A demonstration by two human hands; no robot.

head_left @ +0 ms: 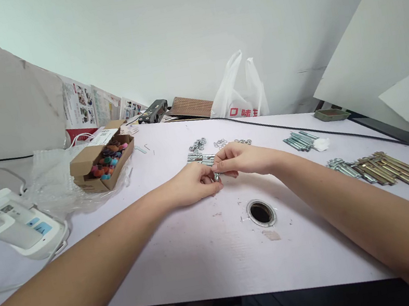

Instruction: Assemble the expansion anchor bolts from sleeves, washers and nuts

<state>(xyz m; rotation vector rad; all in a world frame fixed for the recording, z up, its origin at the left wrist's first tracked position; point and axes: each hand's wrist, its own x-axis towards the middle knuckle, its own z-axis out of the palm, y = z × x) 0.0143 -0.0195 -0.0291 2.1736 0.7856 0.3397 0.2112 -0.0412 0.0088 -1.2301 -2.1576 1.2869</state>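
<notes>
My left hand (197, 182) and my right hand (239, 160) meet over the middle of the white table. Both are closed, fingertips together, on a small silver metal fastener (216, 176). Fingers cover most of it, so its exact kind is hidden. Just behind my hands lies a row of silver metal bolts or sleeves (200, 158), partly covered. Beyond that row are a cluster of nuts (198, 144), some thin rings (221, 143) and a group of washers (243, 142).
Threaded rods (299, 141), silver bolts (344, 168) and brass-coloured bolts (385, 167) lie to the right. A round hole (261, 213) opens in the tabletop. Left stand a cardboard box (106, 159) with colourful pieces and a white device (22, 222). A black cable (303, 127) crosses behind.
</notes>
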